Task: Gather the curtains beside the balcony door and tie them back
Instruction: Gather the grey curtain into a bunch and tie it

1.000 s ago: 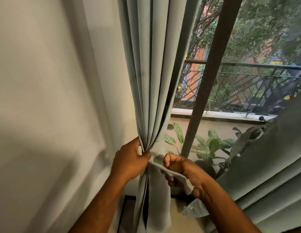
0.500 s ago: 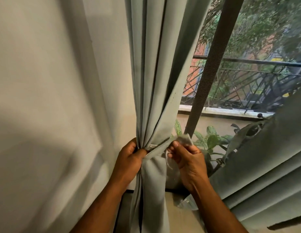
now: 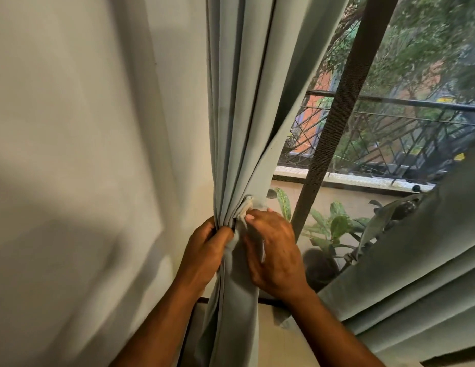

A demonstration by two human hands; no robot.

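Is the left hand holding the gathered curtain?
Yes, the left hand grips the bunched curtain at its narrowest point.

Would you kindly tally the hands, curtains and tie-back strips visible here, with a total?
Hands: 2, left hand and right hand
Curtains: 2, gathered curtain and right curtain
Tie-back strips: 1, strip
Total: 5

The left hand (image 3: 204,250) grips the gathered pale grey-green curtain (image 3: 244,115) at its narrowest point, beside the wall (image 3: 72,154). The right hand (image 3: 273,250) pinches the light tie-back strip (image 3: 244,210) against the front of the bundle. A dark door frame bar (image 3: 345,102), leafy plants (image 3: 334,223) and a balcony railing (image 3: 406,128) lie beyond. A second curtain (image 3: 422,274) hangs at lower right.
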